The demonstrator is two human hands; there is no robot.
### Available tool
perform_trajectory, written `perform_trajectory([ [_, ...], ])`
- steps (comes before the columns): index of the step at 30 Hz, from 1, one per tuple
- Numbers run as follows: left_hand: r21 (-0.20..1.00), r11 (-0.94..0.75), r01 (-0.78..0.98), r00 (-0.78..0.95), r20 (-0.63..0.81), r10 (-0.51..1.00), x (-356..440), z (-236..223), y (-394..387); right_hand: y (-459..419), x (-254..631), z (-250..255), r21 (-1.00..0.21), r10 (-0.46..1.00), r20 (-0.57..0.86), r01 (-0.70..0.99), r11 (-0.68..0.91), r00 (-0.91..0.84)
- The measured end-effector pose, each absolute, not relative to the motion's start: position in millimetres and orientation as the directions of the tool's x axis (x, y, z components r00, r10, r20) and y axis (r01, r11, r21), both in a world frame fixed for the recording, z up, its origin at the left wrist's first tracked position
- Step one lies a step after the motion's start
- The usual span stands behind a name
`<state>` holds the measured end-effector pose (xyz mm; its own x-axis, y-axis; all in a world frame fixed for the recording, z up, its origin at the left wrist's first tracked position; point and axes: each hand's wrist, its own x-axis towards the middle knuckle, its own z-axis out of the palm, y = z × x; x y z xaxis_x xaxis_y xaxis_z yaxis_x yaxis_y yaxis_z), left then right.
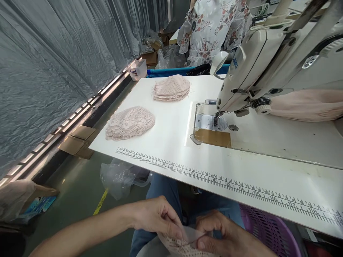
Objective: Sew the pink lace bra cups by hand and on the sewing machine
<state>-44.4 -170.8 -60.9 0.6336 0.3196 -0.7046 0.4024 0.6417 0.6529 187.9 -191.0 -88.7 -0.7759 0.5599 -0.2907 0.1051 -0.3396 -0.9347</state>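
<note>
Over my lap, below the table's front edge, my left hand (pixel 166 221) pinches a piece of pale pink lace fabric (pixel 178 246) with sheer cloth along it. My right hand (pixel 217 232) grips the same piece a little to the right, thumb and fingers closed on it. The lower part of the lace runs out of the bottom of the view. Two stacks of lace pieces lie on the white table (pixel 166 142): a nearer lace stack (pixel 130 123) at the left and a farther lace stack (pixel 172 87) behind it.
A white sewing machine (pixel 254 60) stands at the right, its presser foot (pixel 215 120) over the metal plate. Pink cloth (pixel 308 103) lies under its arm. A ruler strip (pixel 214 180) follows the front edge. A purple basket (pixel 270 232) stands below right; cardboard (pixel 79 141) lies left.
</note>
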Motion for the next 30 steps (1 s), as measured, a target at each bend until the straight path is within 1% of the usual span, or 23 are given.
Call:
perform_trajectory([
  [4,0.657,0.642,0.397,0.647,-0.696,0.313,-48.7,-59.7,-169.9,-191.7,194.7,-90.2,-0.942,0.552,-0.272,0.102,-0.319,-0.788],
  [8,0.669,0.625,0.403,0.649,-0.69,0.32,-53.4,-58.7,-169.2,-191.8,198.0,-90.0,-0.931,0.539,-0.302,0.122,-0.344,-0.786],
  [13,0.669,0.612,0.421,0.64,-0.698,0.322,-57.1,-57.1,-167.3,-189.5,197.7,-87.7,-0.948,0.541,-0.277,0.136,-0.286,-0.794],
  [18,0.654,0.634,0.412,0.628,-0.709,0.322,-59.3,-56.9,-165.6,-188.0,201.7,-88.5,-0.957,0.55,-0.258,0.134,-0.256,-0.794],
  [20,0.645,0.65,0.402,0.632,-0.709,0.312,-59.1,-57.3,-164.7,-188.9,202.8,-89.4,-0.955,0.551,-0.261,0.128,-0.269,-0.792],
  [25,0.651,0.655,0.383,0.637,-0.7,0.323,-55.4,-58.8,-163.6,-192.2,196.9,-95.6,-0.921,0.534,-0.308,0.107,-0.374,-0.787],
  [30,0.675,0.583,0.451,0.619,-0.708,0.341,-51.5,-59.7,-163.2,-192.6,188.8,-104.3,-0.921,0.571,-0.325,0.115,-0.373,-0.754],
])
